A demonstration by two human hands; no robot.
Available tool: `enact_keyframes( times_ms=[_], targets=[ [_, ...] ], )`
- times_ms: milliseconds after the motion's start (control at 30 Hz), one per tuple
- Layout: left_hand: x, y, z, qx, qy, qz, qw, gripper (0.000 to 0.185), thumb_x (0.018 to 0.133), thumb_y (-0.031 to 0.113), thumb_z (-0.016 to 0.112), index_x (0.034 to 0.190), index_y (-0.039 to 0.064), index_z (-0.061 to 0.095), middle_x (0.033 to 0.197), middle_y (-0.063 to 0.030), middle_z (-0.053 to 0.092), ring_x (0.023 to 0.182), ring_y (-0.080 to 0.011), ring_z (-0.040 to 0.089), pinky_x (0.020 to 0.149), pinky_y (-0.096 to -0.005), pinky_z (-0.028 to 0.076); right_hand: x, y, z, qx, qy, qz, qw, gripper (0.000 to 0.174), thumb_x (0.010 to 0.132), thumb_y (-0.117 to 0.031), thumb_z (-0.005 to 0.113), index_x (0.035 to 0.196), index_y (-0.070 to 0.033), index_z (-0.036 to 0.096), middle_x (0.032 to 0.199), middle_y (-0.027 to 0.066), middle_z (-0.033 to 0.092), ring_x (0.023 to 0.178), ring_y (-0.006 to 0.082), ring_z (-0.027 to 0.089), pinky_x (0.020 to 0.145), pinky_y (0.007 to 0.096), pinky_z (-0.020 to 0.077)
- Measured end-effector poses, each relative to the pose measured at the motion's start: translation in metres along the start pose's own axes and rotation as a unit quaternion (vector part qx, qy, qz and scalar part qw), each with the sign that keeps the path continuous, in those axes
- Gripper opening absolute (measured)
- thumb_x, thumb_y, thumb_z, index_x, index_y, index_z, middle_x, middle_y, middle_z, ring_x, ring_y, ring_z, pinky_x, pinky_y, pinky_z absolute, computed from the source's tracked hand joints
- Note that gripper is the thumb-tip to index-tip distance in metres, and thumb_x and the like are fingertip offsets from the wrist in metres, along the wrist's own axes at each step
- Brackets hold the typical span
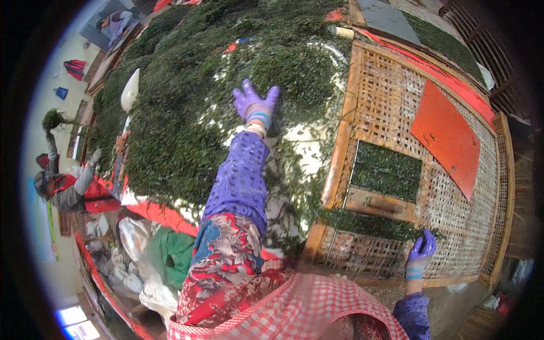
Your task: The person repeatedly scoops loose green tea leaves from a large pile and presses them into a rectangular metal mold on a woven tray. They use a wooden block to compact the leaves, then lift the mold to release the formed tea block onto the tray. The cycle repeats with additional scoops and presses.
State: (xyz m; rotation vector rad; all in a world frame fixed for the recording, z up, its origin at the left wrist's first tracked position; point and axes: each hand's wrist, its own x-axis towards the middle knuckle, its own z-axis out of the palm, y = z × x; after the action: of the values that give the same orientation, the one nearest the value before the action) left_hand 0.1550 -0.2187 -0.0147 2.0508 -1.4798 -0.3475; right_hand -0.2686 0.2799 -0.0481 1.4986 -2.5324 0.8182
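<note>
My left hand (256, 102), in a purple rubber glove, reaches forward with fingers spread over a big heap of dark green, stringy seaweed-like plant matter (170, 140). Nothing shows in its grasp. White surface (304, 144) shows through the thin strands beside it. My right hand (422, 248), gloved alike, is at the near right, its fingers partly curled at the end of a green strip (369, 223) on a woven bamboo screen (382, 89). Whether it grips anything is unclear. Just beyond lies a rectangular layer of the green matter (386, 170), bordered by a wooden bar (378, 204).
An orange-red sheet (448, 136) lies on the screen's right part. A pointed white object (130, 91) stands in the heap. At the left, a co-worker (70, 191) raises a green clump (53, 120); another person (117, 25) is farther off. White and green sacks (170, 257) lie near left.
</note>
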Motion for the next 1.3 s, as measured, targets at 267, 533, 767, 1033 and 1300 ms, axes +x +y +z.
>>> enact_keyframes(
  times_ms=[267, 533, 767, 1033, 1300],
  targets=[
    [-0.041, 0.076, 0.036, 0.253, -0.177, 0.296, 0.904, 0.043, 0.077, 0.013, 0.071, 0.12, 0.014, 0.064, 0.144, -0.0141, 0.048, 0.126, -0.0391, 0.047, 0.103, -0.0435, 0.043, 0.0, -0.006, -0.002, -0.011, -0.007, 0.01, 1.0, 0.031, 0.092, -0.006, 0.058, 0.122, -0.001, 0.061, 0.116, 0.0195, 0.063, 0.111, 0.0351, 0.056, 0.098, 0.0443, 0.0444],
    [-0.123, -0.048, -0.015, 0.077, 0.011, 0.256, 0.964, 0.108, 0.058, 0.025, 0.092, 0.149, 0.014, 0.034, 0.155, -0.0254, 0.023, 0.142, -0.043, 0.027, 0.118, -0.049, 0.026, -0.003, 0.005, 0.002, 0.034, 0.007, 0.027, 0.999, 0.029, 0.092, -0.008, 0.058, 0.119, -0.001, 0.062, 0.116, 0.0187, 0.064, 0.106, 0.0354, 0.058, 0.097, 0.0457, 0.0447],
    [0.006, 0.035, -0.012, -0.166, -0.072, 0.08, 0.98, 0.058, 0.075, 0.019, 0.082, 0.126, 0.007, 0.056, 0.118, -0.0197, 0.067, 0.111, -0.0341, 0.064, 0.096, -0.0404, 0.05, -0.005, 0.003, 0.005, 0.023, 0.01, 0.046, 0.999, 0.026, 0.093, -0.009, 0.058, 0.118, -0.001, 0.064, 0.115, 0.0182, 0.065, 0.11, 0.0347, 0.057, 0.1, 0.0444, 0.0425],
    [-0.052, -0.049, -0.046, 0.042, -0.14, 0.174, 0.974, 0.112, 0.073, 0.055, 0.081, 0.151, -0.003, 0.025, 0.144, -0.0304, 0.044, 0.136, -0.0415, 0.042, 0.114, -0.0416, 0.035, -0.003, -0.004, -0.001, -0.003, 0.008, 0.012, 1.0, 0.028, 0.094, -0.011, 0.058, 0.12, -0.002, 0.064, 0.115, 0.018, 0.065, 0.108, 0.0362, 0.059, 0.099, 0.0455, 0.0444],
    [0.019, -0.02, -0.067, 0.054, 0.058, 0.241, 0.967, 0.029, 0.092, 0.026, 0.063, 0.106, 0.001, 0.062, 0.094, -0.0266, 0.068, 0.089, -0.0476, 0.064, 0.078, -0.0503, 0.053, -0.003, -0.002, -0.003, 0.0, -0.012, 0.001, 1.0, 0.029, 0.096, -0.013, 0.058, 0.124, -0.004, 0.062, 0.122, 0.0148, 0.062, 0.115, 0.0317, 0.056, 0.104, 0.0412, 0.0413]
  ],
)
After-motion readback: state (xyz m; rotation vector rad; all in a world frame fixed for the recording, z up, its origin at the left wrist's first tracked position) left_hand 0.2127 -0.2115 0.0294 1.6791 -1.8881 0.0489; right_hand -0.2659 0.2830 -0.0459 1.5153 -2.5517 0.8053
